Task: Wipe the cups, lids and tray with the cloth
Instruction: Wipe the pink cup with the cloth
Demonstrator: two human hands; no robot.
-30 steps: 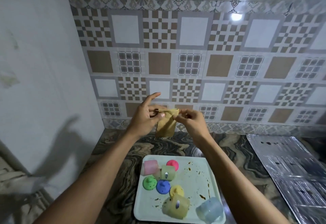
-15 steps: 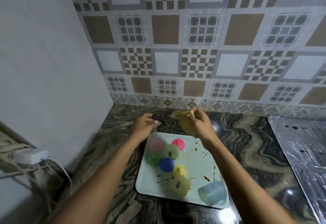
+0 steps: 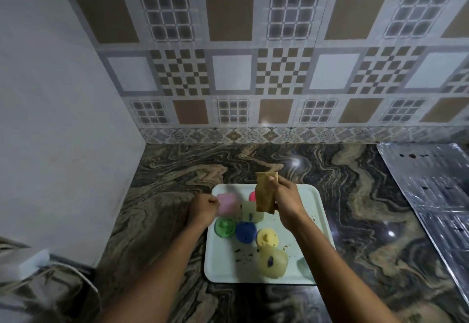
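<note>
A: The right hand (image 3: 288, 200) pinches the folded cloth (image 3: 262, 195) over the tray (image 3: 313, 208). And the left hand (image 3: 203, 209)?
B: It is beside the pink cup (image 3: 228, 203), at the tray's far-left corner; its grip is unclear. It should hold the cup firmly, then wipe.

The right hand (image 3: 286, 203) pinches a tan cloth (image 3: 264, 195) above the far end of a pale tray (image 3: 313, 197) on the marbled tabletop (image 3: 177, 170). The left hand (image 3: 203, 208), its fingers curled, is against a blurred pink cup (image 3: 228, 203); whether it grips the cup is unclear. Green (image 3: 224, 226), blue (image 3: 245, 232) and yellow lids (image 3: 266, 238) lie on the crumb-speckled tray.
</note>
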